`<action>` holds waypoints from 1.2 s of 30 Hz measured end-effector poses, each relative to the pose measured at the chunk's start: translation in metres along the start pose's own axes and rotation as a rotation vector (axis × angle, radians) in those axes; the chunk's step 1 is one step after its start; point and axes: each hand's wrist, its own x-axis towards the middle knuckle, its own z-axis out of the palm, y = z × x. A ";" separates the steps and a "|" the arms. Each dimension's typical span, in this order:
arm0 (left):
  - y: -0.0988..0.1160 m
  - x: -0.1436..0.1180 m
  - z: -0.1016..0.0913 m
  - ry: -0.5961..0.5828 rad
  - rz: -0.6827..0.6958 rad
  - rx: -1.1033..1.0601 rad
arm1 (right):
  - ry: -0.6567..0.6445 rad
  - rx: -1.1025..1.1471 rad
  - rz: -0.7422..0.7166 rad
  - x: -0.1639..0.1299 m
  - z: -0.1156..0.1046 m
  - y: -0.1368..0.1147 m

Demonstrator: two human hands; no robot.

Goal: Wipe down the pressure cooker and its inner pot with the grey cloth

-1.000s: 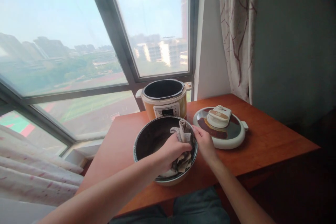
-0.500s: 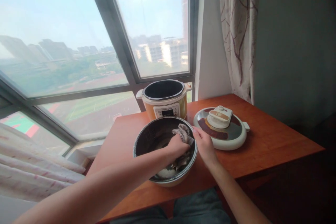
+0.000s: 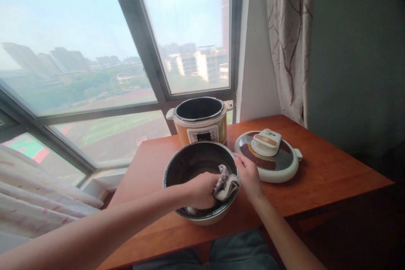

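A dark inner pot (image 3: 185, 164) stands on the red-brown table (image 3: 316, 168) right in front of me. My left hand (image 3: 199, 190) is down inside the pot, closed on a crumpled grey cloth (image 3: 226, 181) pressed against the near right wall. My right hand (image 3: 249, 175) grips the pot's right rim and steadies it.
Behind the pot, by the window, is a yellow electric cooker body (image 3: 201, 120) with its top open. Its round lid (image 3: 268, 154) lies flat on the table to the right. A patterned curtain (image 3: 289, 38) hangs at the right; the table's front edge is near my lap.
My left hand has dragged the cloth from the pot's upper right rim down and towards me along the inner wall. My right hand has stayed on the rim.
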 end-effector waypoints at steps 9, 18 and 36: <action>-0.011 -0.014 -0.032 -0.343 0.086 0.241 | -0.005 0.025 0.022 0.004 -0.002 0.001; 0.008 0.022 0.017 0.108 -0.250 -0.461 | -0.075 0.099 0.050 0.005 -0.001 0.000; 0.013 0.024 0.017 0.194 -0.176 -0.412 | -0.111 0.113 0.042 0.009 -0.005 0.003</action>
